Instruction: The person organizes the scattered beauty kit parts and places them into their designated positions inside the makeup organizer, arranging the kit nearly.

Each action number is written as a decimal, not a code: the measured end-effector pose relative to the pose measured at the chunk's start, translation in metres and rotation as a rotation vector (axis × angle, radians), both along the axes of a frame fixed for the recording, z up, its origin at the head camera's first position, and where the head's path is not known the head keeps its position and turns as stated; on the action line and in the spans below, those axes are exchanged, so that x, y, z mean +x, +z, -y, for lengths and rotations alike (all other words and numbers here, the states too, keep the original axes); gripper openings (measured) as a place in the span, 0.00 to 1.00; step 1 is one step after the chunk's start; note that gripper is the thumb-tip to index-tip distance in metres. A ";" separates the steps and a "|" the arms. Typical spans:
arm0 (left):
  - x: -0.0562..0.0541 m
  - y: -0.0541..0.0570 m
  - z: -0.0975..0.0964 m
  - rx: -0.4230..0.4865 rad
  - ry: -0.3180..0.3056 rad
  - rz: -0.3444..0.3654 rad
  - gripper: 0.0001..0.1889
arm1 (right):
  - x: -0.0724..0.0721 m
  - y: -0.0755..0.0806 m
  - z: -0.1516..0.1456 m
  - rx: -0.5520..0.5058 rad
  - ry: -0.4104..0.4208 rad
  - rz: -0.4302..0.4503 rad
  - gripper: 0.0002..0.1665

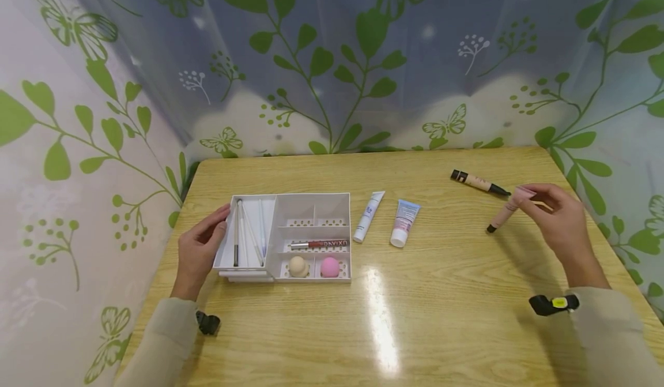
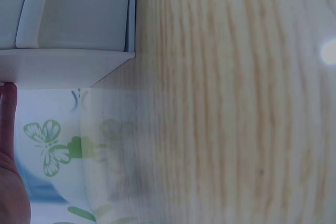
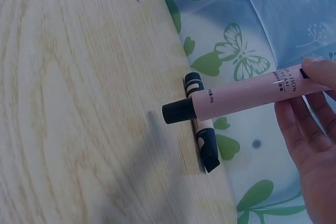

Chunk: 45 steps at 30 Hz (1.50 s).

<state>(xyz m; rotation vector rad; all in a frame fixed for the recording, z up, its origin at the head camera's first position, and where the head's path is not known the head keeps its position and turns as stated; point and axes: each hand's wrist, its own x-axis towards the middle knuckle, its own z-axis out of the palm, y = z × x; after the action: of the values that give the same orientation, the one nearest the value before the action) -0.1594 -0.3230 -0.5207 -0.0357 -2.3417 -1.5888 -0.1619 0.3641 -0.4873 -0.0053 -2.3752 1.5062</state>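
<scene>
My right hand [image 1: 562,222] pinches a pink cream tube [image 3: 241,97] at its flat end, thumb on one side and fingers on the other. Its black cap [image 3: 178,110] points down and to the left, above the table. A beige and black marker-like stick [image 1: 474,180] lies behind it near the table's back right. On the other side, my left hand [image 1: 199,248] rests against the outer left wall of a white organizer box [image 1: 313,198]. In the left wrist view one straight finger [image 2: 7,119] touches that wall.
Thin makeup brushes [image 1: 249,234] lie in the box's left compartment. To their right are a dark red lip gloss [image 1: 327,244], a beige sponge [image 1: 298,266] and a pink sponge [image 1: 329,267]. A white tube [image 1: 368,218] and a blue-white tube [image 1: 404,223] lie right of the box.
</scene>
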 end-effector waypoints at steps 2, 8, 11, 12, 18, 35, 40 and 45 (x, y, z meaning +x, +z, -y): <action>0.000 0.000 0.000 0.002 0.001 -0.002 0.16 | -0.002 0.002 0.004 -0.002 0.008 -0.001 0.16; -0.001 -0.002 0.000 0.011 -0.003 -0.006 0.16 | -0.007 0.006 0.018 0.003 0.007 -0.010 0.16; -0.001 -0.002 0.000 0.017 -0.004 -0.012 0.16 | -0.010 0.007 0.024 0.008 0.017 -0.014 0.15; -0.001 -0.002 0.000 0.016 -0.004 -0.013 0.16 | -0.011 0.007 0.026 0.013 0.019 -0.015 0.15; 0.000 -0.001 0.001 0.005 0.000 -0.012 0.16 | -0.018 0.010 0.037 0.038 0.035 -0.013 0.14; 0.002 -0.003 0.000 0.000 0.018 -0.001 0.16 | -0.042 0.031 0.096 0.007 0.217 -0.108 0.14; 0.001 -0.003 -0.001 0.010 0.017 -0.007 0.16 | -0.047 0.039 0.115 0.031 0.252 -0.128 0.16; 0.000 -0.003 -0.001 0.005 0.017 0.000 0.16 | -0.050 0.042 0.130 0.024 0.282 -0.131 0.16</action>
<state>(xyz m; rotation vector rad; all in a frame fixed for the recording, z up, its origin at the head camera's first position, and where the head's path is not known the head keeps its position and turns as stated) -0.1597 -0.3224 -0.5235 -0.0143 -2.3317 -1.5869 -0.2123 0.2339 -0.4448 0.4367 -2.3634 1.5441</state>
